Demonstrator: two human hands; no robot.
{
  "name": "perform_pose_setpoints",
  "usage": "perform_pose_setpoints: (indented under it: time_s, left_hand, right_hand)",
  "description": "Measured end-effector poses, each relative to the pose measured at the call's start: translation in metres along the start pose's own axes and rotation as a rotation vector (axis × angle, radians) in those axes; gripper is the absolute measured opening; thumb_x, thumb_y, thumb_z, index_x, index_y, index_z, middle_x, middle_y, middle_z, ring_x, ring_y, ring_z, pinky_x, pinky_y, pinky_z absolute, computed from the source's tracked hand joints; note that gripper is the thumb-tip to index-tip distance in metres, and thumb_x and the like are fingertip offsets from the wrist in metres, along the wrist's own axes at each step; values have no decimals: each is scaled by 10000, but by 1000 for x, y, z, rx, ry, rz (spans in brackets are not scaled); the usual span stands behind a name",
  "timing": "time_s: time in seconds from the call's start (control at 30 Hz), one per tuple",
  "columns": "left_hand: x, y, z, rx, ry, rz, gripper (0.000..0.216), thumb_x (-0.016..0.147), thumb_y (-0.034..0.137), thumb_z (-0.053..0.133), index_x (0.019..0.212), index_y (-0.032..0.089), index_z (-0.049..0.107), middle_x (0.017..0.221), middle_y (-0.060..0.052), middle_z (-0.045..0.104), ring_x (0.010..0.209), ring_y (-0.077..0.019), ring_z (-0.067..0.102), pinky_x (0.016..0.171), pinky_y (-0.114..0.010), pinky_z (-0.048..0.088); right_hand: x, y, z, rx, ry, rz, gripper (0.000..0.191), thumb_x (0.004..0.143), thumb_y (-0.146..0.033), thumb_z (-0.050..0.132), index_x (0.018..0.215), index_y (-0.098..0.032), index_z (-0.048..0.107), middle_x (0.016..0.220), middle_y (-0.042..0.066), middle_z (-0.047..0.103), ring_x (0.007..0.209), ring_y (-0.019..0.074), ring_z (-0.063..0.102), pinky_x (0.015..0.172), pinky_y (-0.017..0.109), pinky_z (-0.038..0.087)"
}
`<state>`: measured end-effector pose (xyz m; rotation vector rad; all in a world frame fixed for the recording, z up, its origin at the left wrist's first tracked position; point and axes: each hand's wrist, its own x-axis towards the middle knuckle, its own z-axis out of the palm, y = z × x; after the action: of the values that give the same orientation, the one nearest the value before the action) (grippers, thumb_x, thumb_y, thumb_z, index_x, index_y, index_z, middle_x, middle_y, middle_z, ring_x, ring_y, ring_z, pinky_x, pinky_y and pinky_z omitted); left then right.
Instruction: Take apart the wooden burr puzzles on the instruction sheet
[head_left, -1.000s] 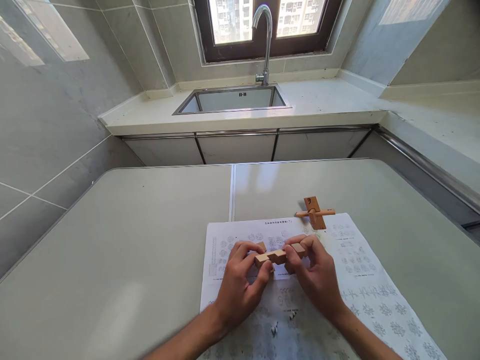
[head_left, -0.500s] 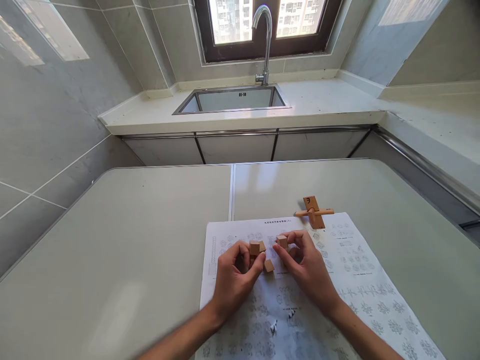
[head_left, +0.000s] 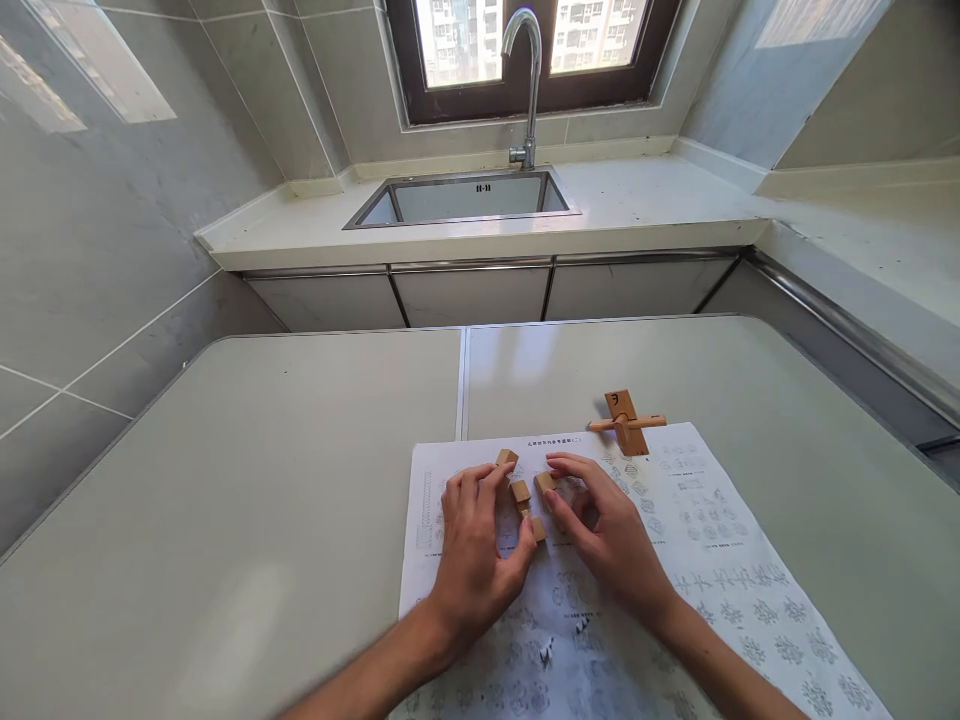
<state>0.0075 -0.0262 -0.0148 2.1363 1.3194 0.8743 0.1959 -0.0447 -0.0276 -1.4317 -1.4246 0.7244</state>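
Observation:
My left hand [head_left: 472,545] and my right hand [head_left: 600,535] are low over a printed paper sheet [head_left: 697,560] on the table. Between them lie small notched wooden puzzle pieces [head_left: 520,493]. The left fingers curl round the pieces on the left. With curled fingers, the right hand pinches a wooden piece [head_left: 545,482] at its fingertips. A finished wooden cross puzzle [head_left: 626,423] stands at the sheet's far right corner, apart from both hands.
The grey table [head_left: 262,480] has a seam down its middle. Behind it runs a white counter [head_left: 637,205] with a steel sink [head_left: 465,197] and a curved tap [head_left: 525,80] under a window. Tiled walls close in on the left.
The joined wooden bar held up between both hands a second ago has come apart. Both hands have lowered towards the sheet and the pieces now sit separately between the fingers.

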Motion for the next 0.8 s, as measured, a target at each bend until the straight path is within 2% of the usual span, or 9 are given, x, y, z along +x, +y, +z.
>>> perform_pose_setpoints:
  time_s: [0.1,0.27,0.33,0.4,0.47,0.57,0.67,0.8]
  left_hand:
    - [-1,0,1,60,-15,10,596,917,190,670,1491,278,536,1304,-121,558,1231,-324,539,1055,-538,516]
    - [-3,2,1,67,-46,-21,475,938,205,655,1406,262,598,1227,-115,537,1183,-312,547,1030,-544,548]
    - [-3,2,0,61,-34,-20,425,926,200,670,1344,256,617,1286,-124,522,1249,-326,535,1054,-552,549]
    - [-3,3,-1,47,-24,11,422,911,198,692,1322,249,606,1426,-142,482,1375,-347,481,1106,-558,532]
    - [-2,5,-1,37,-48,78,505,892,188,707,1372,246,561,1560,-148,428,1488,-357,395,1172,-564,493]
    - [-1,6,0,64,-119,189,663,819,173,747,1435,224,505,1622,-147,443,1554,-367,335,1240,-585,432]
    - [-2,4,2,144,-158,246,698,799,202,778,1442,195,507,1645,-162,447,1566,-390,334,1268,-624,386]
    - [-3,0,3,246,-172,268,573,954,221,680,1495,205,492,1681,-155,417,1582,-370,326,1271,-634,372]
  right_hand:
    - [-1,0,-1,-11,-16,-6,289,1050,-443,621,1249,-243,684,1323,133,696,746,206,671,687,373,599]
    - [-3,0,-2,-4,-74,36,281,1066,-406,586,1307,-274,646,1443,124,644,740,197,676,740,413,628]
    - [-4,0,-2,30,-100,52,275,1066,-387,584,1319,-293,638,1494,113,613,777,202,707,787,438,648]
    - [-4,0,-1,85,-136,44,267,1070,-363,575,1322,-304,639,1534,103,585,929,236,752,882,460,659]
    - [-5,0,-1,150,-191,13,281,1082,-332,541,1345,-310,635,1574,97,555,1150,275,735,1000,473,640]
    - [-6,-2,0,226,-283,-35,338,1097,-288,487,1411,-317,610,1633,91,504,1375,293,631,1116,479,586]
    - [-6,-1,2,248,-303,-39,359,1101,-272,473,1436,-311,596,1646,92,494,1426,286,593,1149,475,563]
    - [-6,0,3,235,-249,-28,319,1095,-277,497,1390,-301,614,1562,89,576,1384,271,619,1158,470,553]
